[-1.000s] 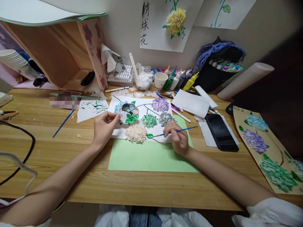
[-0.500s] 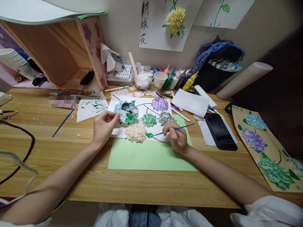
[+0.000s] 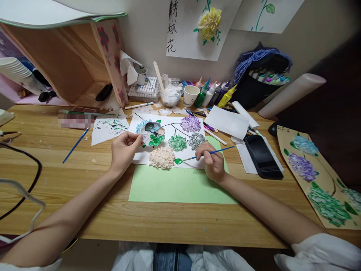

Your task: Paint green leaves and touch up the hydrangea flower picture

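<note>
My left hand [image 3: 126, 150] pinches the rim of a round paint palette [image 3: 153, 134] smeared with green and black, held above the white paper [image 3: 138, 159]. My right hand [image 3: 212, 162] is closed around a thin blue paintbrush [image 3: 218, 151]. The brush tip is at the right end of a small green leaf [image 3: 178, 161], beside a cream textured flower [image 3: 161, 157]. Green [image 3: 177, 143], grey [image 3: 197, 141] and purple [image 3: 191, 124] flowers lie higher on the white paper, joined by dark painted stems. A pale green sheet [image 3: 180, 186] lies underneath.
A black phone [image 3: 263, 157] and a painted tan sheet [image 3: 318, 180] lie to the right. Along the wall stand a paper cup [image 3: 191, 96], paint bottles [image 3: 208, 94] and a marker box [image 3: 143, 90]. Another blue brush [image 3: 75, 145] rests at the left.
My right hand has moved slightly to the right with the brush, and the brush tip has shifted a little right at the leaf. My left hand and the palette look unmoved.
</note>
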`<state>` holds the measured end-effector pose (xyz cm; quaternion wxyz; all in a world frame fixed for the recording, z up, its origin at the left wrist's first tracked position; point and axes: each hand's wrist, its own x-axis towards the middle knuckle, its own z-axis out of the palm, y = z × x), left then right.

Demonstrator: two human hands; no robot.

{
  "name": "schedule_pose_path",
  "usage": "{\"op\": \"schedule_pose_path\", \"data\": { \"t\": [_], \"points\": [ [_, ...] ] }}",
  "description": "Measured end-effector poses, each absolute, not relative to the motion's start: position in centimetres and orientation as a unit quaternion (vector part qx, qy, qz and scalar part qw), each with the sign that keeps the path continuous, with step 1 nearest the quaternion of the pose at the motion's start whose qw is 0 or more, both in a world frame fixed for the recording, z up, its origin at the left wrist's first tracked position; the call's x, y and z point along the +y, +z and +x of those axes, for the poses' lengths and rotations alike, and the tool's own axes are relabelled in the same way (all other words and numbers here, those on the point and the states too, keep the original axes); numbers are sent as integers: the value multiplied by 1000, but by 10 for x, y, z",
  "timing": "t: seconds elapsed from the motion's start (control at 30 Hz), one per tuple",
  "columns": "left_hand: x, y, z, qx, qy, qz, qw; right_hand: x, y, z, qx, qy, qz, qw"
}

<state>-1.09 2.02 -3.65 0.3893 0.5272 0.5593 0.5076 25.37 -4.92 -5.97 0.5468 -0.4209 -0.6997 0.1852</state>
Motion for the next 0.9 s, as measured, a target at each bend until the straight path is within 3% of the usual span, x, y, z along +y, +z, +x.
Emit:
{"op": "schedule_pose_path", "data": {
  "t": [0.9],
  "points": [
    [21, -38, -12, 549, 509, 533, 394, -50, -60, 254, -708, 174, -404, 553]
  ]
}}
